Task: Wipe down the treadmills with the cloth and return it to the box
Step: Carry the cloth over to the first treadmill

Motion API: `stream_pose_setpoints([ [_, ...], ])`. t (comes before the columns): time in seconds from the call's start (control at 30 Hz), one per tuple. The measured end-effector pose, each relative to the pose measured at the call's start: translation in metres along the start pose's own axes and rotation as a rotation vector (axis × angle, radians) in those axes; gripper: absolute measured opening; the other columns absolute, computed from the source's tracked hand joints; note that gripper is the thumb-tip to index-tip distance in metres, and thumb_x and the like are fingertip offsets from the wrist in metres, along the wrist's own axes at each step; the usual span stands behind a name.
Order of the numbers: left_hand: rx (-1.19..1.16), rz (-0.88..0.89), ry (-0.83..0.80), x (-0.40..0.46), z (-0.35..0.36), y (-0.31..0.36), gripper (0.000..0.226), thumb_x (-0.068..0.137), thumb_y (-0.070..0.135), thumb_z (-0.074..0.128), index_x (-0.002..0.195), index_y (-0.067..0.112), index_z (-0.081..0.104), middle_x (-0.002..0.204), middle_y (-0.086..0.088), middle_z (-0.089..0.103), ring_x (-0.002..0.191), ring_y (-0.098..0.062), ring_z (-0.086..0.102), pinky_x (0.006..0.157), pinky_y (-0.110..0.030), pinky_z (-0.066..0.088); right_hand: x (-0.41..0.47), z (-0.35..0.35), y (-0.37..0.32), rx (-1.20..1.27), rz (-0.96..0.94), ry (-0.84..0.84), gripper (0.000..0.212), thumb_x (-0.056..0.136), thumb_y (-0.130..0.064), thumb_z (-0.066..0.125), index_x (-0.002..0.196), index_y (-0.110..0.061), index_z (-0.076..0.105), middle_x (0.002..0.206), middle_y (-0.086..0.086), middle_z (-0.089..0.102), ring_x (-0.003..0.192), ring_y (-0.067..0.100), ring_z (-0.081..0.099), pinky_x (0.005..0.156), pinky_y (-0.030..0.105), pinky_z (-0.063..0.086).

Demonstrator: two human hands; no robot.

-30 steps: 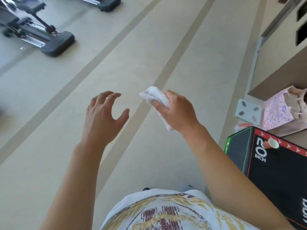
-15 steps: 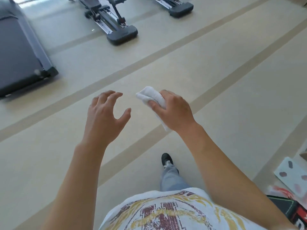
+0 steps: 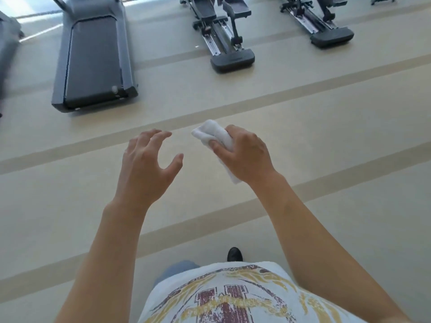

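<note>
Bright, even daylight. Strongest glare at upper left, washing out the floor (image 3: 35, 22) beside the treadmill (image 3: 93, 57). Shadows faint and soft under the machines. Slight motion blur overall, heaviest at left edge. Wide-angle distortion bends the floor stripes and stretches the forearms at the frame bottom.

Bare floor (image 3: 326, 141) before treadmill (image 3: 93, 57)
</note>
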State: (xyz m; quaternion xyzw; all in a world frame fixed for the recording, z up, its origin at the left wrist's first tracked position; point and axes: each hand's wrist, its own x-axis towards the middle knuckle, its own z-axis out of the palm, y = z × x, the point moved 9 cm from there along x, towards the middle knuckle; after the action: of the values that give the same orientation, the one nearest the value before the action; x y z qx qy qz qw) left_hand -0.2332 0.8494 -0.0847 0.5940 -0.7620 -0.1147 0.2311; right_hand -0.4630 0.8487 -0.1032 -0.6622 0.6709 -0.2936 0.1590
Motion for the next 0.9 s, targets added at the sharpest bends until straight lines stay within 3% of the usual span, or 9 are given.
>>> stream_pose_setpoints([
  [0.43,0.009,-0.124,0.068,0.077,-0.002,-0.069,0.061,0.092,0.054,0.056,0.142,0.02,0.06,0.145,-0.003,0.058,0.136,-0.028,0.048,0.113,-0.052,0.043,0.113,0.062,-0.022,0.048,-0.109,-0.111,0.04,0.099,-0.055,0.057,0.085,-0.019,0.05,0.077,-0.008,0.054,0.07,0.021,0.055,0.062,0.034,0.037],
  [0.7,-0.004,-0.115,0.126,0.184,-0.021,-0.166,0.061,0.092,0.055,0.054,0.142,0.02,0.059,0.145,-0.003,0.057,0.132,-0.03,0.05,0.11,-0.053,0.045,0.226,0.123,-0.069,0.027,-0.13,-0.111,0.033,0.1,-0.054,0.056,0.091,-0.023,0.049,0.089,-0.009,0.052,0.074,0.02,0.055,0.066,0.033,0.037],
  [0.9,-0.003,-0.042,0.184,0.29,-0.07,-0.235,0.061,0.092,0.053,0.057,0.143,0.018,0.06,0.147,-0.002,0.057,0.14,-0.028,0.047,0.116,-0.049,0.041,0.33,0.155,-0.131,0.015,-0.146,-0.024,0.036,0.101,-0.055,0.055,0.088,-0.022,0.047,0.089,-0.009,0.049,0.071,0.02,0.053,0.065,0.033,0.037],
])
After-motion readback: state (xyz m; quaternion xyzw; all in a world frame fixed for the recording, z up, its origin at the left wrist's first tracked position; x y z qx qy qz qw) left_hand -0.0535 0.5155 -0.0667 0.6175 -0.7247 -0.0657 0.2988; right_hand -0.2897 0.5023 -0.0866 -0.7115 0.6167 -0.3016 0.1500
